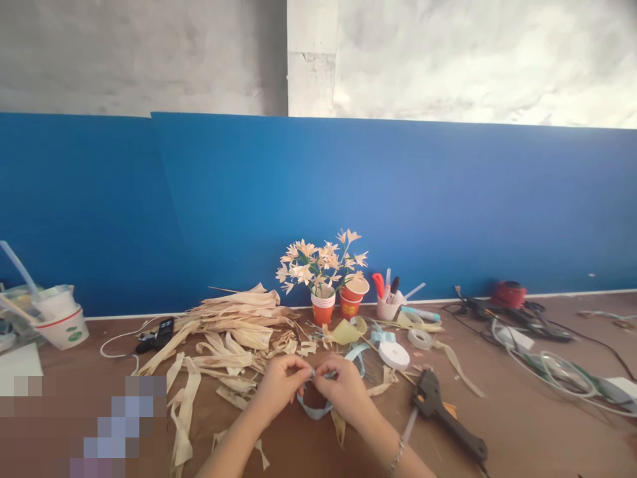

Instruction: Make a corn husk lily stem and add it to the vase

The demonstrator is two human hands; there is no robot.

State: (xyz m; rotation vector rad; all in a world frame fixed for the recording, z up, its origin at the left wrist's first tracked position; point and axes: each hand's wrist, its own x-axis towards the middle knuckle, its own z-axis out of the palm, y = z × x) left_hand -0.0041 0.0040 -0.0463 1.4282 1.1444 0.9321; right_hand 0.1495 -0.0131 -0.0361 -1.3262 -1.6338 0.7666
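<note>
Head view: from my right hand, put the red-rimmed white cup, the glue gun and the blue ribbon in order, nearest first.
From the right hand:
1. Blue ribbon: at the fingertips, hanging in a loop between both hands.
2. Glue gun: on the table to the right.
3. Red-rimmed white cup: far left, beyond the left hand.

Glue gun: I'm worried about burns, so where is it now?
In the head view, the glue gun lies on the brown table at lower right, to the right of the right hand and nearer the camera than the white roll.
</note>
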